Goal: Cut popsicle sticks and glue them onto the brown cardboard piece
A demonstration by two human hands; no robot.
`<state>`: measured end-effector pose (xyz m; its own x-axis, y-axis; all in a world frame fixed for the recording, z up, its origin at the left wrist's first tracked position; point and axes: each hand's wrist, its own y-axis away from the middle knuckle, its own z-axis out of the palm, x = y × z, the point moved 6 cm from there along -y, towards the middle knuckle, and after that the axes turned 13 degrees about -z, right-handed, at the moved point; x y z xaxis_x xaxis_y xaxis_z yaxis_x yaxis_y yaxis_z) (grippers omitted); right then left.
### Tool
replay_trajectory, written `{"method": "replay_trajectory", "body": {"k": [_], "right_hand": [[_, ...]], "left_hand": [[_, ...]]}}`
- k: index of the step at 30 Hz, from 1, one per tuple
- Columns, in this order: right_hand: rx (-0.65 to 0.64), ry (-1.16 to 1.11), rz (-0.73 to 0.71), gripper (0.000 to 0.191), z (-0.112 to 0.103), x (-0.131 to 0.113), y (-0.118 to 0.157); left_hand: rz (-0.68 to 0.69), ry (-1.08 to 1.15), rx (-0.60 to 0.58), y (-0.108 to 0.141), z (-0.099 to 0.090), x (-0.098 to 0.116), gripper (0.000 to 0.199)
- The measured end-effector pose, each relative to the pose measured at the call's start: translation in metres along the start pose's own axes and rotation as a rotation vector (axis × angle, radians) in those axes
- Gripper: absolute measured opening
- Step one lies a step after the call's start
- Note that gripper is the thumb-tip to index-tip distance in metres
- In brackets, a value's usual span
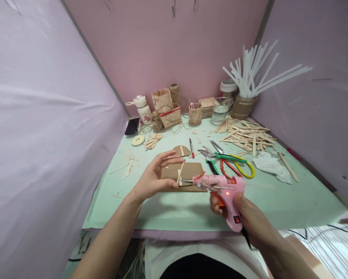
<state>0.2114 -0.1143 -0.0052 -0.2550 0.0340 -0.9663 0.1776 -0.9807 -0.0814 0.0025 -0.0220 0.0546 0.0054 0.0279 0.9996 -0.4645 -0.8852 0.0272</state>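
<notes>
My right hand (229, 203) is wrapped round a pink hot glue gun (220, 186), fingers at its orange trigger, a small light glowing on its side. The gun's metal nozzle points left at a thin wooden stick (180, 173). Thumb and fingertips of my left hand (159, 174) pinch that stick by its two ends, holding it tilted. Beneath lies a brown cardboard piece (195, 168), partly covered by hand and gun. Behind it sits a rounded cardboard piece (179, 150) with a light strip across it. Whether the nozzle touches the stick I cannot tell.
Pruning shears (210, 155), scissors (243, 166) and a red marker (191, 149) lie behind the glue gun. A heap of craft sticks (246, 135), a white tissue (271, 166) and a water bowl (220, 112) are at right. A bottle (144, 110) and phone (132, 126) stand back left.
</notes>
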Motion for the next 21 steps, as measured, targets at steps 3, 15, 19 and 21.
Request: {"method": "replay_trajectory", "body": {"k": [3,15,19,21], "right_hand": [[-0.005,0.047,-0.045,0.068,-0.003,0.003,-0.001],[0.047,0.367,-0.202,0.061,-0.024,0.026,0.016],[0.047,0.423,-0.234,0.052,-0.025,0.025,0.022],[0.001,0.423,-0.302,0.051,-0.018,0.016,0.019]], "left_hand": [[-0.074,0.158,0.002,0.001,0.005,-0.014,0.073],[-0.343,0.784,0.086,0.016,0.056,-0.062,0.064],[-0.371,0.868,0.095,0.019,0.06,-0.06,0.062],[-0.384,0.892,0.106,0.02,0.061,-0.059,0.06]]}}
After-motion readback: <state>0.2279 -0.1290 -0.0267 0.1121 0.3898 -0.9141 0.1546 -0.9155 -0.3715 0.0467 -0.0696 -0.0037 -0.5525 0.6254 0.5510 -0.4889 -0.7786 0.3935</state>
